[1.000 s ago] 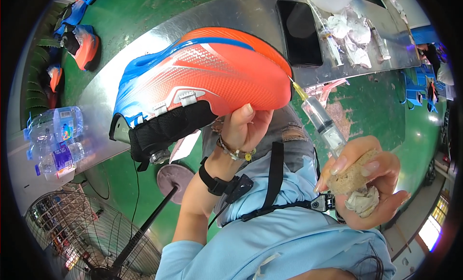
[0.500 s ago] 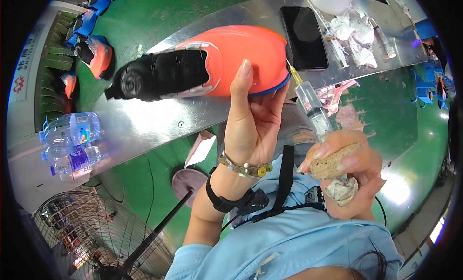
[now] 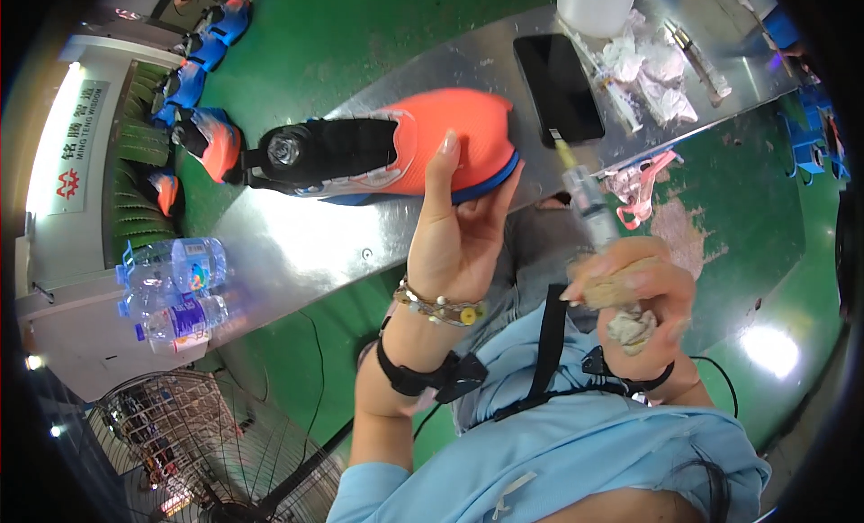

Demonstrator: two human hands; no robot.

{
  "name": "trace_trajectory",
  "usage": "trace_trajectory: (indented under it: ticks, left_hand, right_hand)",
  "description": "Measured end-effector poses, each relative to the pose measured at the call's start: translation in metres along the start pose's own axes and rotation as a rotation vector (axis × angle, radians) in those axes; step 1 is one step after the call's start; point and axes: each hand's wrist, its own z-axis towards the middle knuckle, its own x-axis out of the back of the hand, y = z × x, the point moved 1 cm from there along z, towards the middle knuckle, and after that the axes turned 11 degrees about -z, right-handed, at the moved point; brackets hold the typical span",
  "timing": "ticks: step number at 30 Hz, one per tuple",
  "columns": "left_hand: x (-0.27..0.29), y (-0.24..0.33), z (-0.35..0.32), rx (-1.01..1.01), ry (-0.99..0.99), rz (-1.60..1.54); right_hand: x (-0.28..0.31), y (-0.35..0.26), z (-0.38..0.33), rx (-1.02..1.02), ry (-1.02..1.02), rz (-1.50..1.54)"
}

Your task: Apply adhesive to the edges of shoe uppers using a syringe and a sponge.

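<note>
My left hand point(image 3: 459, 226) is closed round the toe end of an orange shoe point(image 3: 453, 118) with a blue sole edge, thumb on the upper and fingers underneath. The shoe lies sideways over the metal table, its black collar and heel toward the left. In my right hand point(image 3: 643, 298), slightly blurred, is a syringe point(image 3: 589, 203) with a yellow needle hub, its tip pointing up and left, apart from the shoe. The same hand also grips a tan, sponge-like block point(image 3: 610, 291) and a crumpled whitish wad point(image 3: 632, 329).
On the metal table point(image 3: 360, 244) lie a black phone point(image 3: 560, 86), crumpled tissues point(image 3: 661, 77) and more syringes point(image 3: 697, 59), near a white container point(image 3: 596, 5). Plastic bottles point(image 3: 184, 275) stand at the left edge. More shoes point(image 3: 209, 145) sit on a green conveyor. A fan point(image 3: 198, 451) is lower left.
The syringe tip has come away from the shoe's toe edge. The shoe, still in my left hand, sits lower and more level. The whole view has shifted a little.
</note>
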Motion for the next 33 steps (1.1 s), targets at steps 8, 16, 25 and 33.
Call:
trace_trajectory:
  ticks: [8, 16, 25, 33]
  left_hand:
    - [0.090, 0.202, 0.118, -0.170, 0.021, 0.086]
    - [0.108, 0.236, 0.119, -0.665, -0.105, 1.107]
    - [0.108, 0.147, 0.041, -0.961, -0.209, 2.236]
    - [0.110, 0.147, 0.040, -0.915, -0.182, 2.283]
  right_hand:
    - [0.042, 0.034, 0.005, -0.077, 0.325, -0.085]
    - [0.075, 0.083, 0.028, -0.140, 0.576, -0.196]
    - [0.069, 0.120, 0.075, -0.316, 0.740, -0.228]
    - [0.071, 0.127, 0.066, -0.156, 0.747, -0.313]
